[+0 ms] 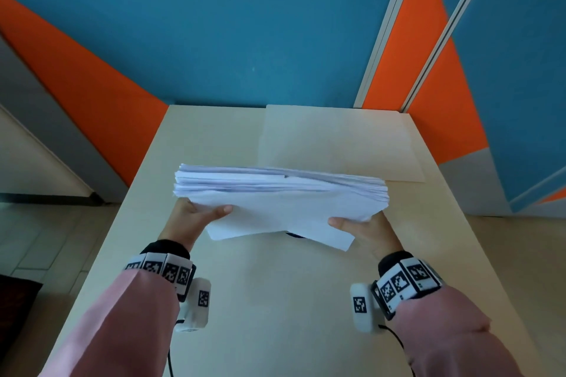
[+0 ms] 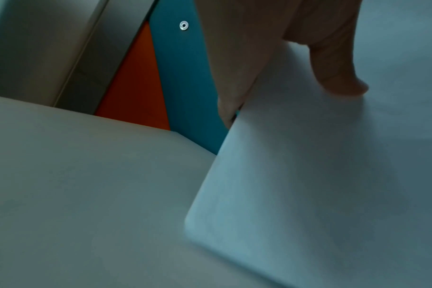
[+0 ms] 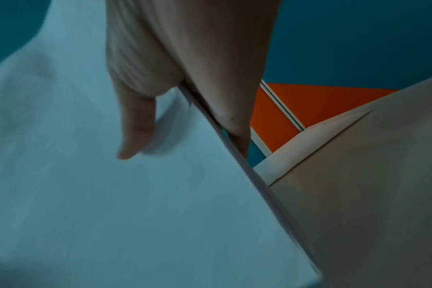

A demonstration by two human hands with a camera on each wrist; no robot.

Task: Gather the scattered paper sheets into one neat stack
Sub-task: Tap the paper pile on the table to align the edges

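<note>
Both hands, left hand (image 1: 196, 217) and right hand (image 1: 364, 231), are gripping the paper stack (image 1: 284, 196) by its uneven side edges above the table (image 1: 275, 300).

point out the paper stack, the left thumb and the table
paper stack (image 1: 281, 193), head view, on its near face
left thumb (image 1: 222, 210), head view, near its tip on the paper
table (image 1: 275, 300), head view, bare top near the wrists
</note>
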